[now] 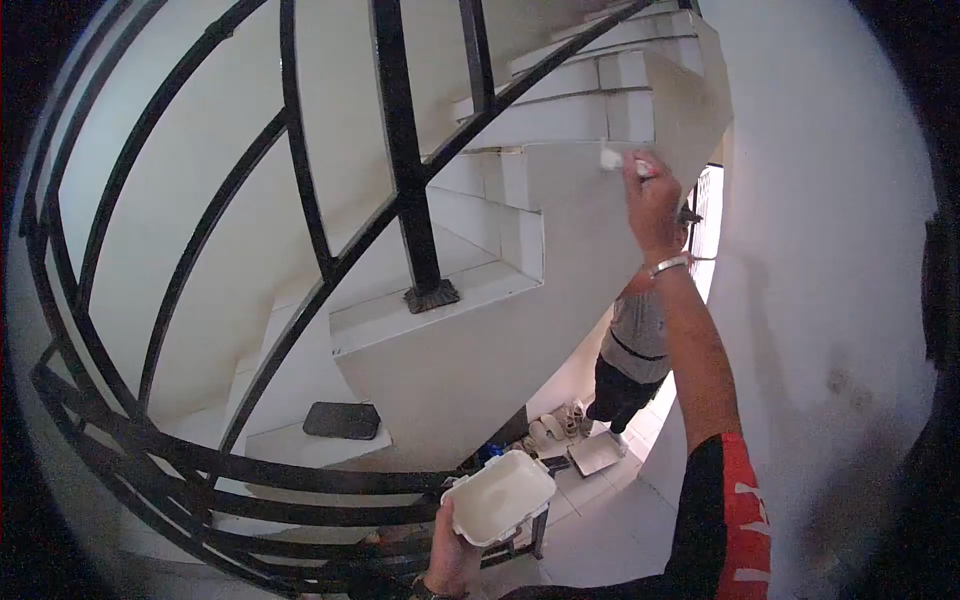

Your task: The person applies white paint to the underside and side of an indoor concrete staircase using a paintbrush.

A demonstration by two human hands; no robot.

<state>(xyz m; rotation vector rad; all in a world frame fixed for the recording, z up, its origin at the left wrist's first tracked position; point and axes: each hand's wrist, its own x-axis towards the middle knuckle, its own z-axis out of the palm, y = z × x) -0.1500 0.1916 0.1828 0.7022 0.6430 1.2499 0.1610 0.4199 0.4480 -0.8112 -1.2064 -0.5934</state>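
Observation:
My left hand (452, 550) grips the side of a white takeaway-style container (505, 497), held low in front of me with a smooth white fill inside, like paint. Raised up ahead, my right hand (650, 195) is closed around a paintbrush (612, 158) whose pale head is blurred. That brush head overlaps the upper part of the staircase's side wall (585, 215), just under the tiled steps. A bracelet circles my right wrist.
Black metal railing (400, 190) curves across the left and below. A dark rectangular block (342, 420) rests on a lower step. Down at the floor, a person (635, 340) stands by a doorway near shoes (555, 425) and a dustpan-like tray (597, 455). A white wall (820, 250) rises at right.

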